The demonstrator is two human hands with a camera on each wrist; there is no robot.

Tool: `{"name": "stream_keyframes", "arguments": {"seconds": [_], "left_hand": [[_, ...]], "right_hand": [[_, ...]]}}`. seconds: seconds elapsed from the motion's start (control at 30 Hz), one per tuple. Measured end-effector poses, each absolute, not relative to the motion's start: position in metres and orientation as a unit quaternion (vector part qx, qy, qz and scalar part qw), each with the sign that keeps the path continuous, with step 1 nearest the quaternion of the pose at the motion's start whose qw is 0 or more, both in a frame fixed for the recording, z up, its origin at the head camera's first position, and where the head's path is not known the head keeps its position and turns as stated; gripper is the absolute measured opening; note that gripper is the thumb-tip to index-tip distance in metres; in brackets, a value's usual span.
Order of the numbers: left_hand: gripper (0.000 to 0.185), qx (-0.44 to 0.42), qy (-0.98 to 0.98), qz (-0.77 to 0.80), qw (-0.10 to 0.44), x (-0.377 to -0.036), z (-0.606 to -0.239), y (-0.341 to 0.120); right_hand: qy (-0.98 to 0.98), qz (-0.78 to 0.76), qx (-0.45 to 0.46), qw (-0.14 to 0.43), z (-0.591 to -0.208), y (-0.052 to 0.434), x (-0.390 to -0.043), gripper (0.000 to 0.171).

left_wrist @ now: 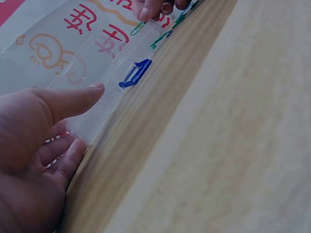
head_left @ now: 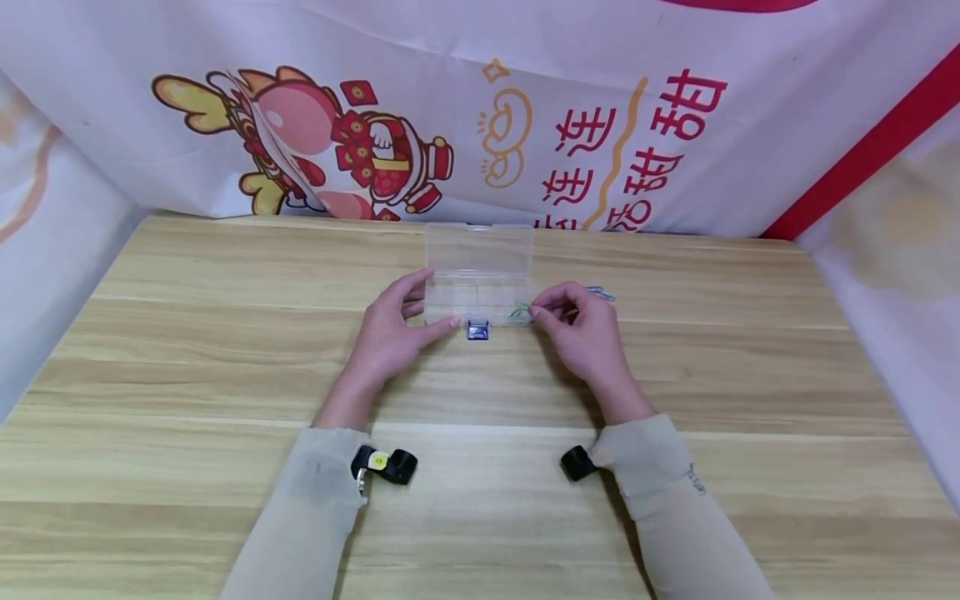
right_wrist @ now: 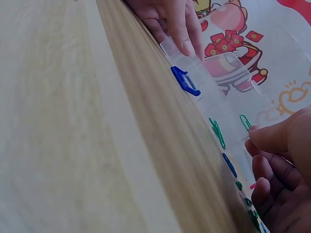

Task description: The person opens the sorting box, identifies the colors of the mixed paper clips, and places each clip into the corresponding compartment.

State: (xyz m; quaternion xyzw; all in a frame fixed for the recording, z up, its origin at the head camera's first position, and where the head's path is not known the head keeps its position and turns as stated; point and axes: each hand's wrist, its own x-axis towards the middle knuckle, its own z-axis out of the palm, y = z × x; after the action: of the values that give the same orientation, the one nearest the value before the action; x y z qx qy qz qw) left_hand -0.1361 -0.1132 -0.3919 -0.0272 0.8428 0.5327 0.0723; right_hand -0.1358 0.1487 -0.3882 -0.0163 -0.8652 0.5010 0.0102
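A wide stretch of bare wooden table (head_left: 480,500) lies nearest the person. Beyond it, the left hand (head_left: 393,329) rests with straight fingers against the near left edge of a clear plastic box (head_left: 480,279), by its blue latch (head_left: 477,331). The right hand (head_left: 585,329) pinches a green paper clip (head_left: 519,312) at the box's right end. Loose clips (head_left: 600,292) lie just beside it; a printed cloth (head_left: 480,117) hangs behind.

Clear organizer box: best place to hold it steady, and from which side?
Grip the clear organizer box by its left front corner, coming from the left, as the left hand does now. The lid stands open at the back, the blue latch sits mid-front, and the right hand pinches a green paper clip over the right end.
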Motion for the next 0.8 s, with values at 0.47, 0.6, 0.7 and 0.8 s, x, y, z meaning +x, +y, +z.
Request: {"name": "stream_keyframes", "arguments": {"seconds": [0.47,0.6,0.7,0.8], "left_hand": [[0.082,-0.027,0.841,0.535,0.072,-0.1347,-0.3923,-0.1143],[0.082,-0.027,0.84,0.537,0.072,-0.1344,-0.3926,-0.1144],[0.082,-0.026,0.84,0.538,0.072,-0.1345,-0.3927,-0.1144],[0.082,-0.025,0.839,0.539,0.071,-0.1347,-0.3927,-0.1143]], "right_hand": [[-0.873,0.488,-0.026,0.002,-0.3851,0.1455,-0.1326,0.009],[-0.873,0.487,-0.025,0.005,-0.3853,0.146,-0.1317,0.009],[-0.872,0.489,-0.021,0.012,-0.3857,0.1486,-0.132,0.011],[-0.869,0.494,-0.019,0.027,-0.3876,0.1546,-0.1335,0.012]]}}
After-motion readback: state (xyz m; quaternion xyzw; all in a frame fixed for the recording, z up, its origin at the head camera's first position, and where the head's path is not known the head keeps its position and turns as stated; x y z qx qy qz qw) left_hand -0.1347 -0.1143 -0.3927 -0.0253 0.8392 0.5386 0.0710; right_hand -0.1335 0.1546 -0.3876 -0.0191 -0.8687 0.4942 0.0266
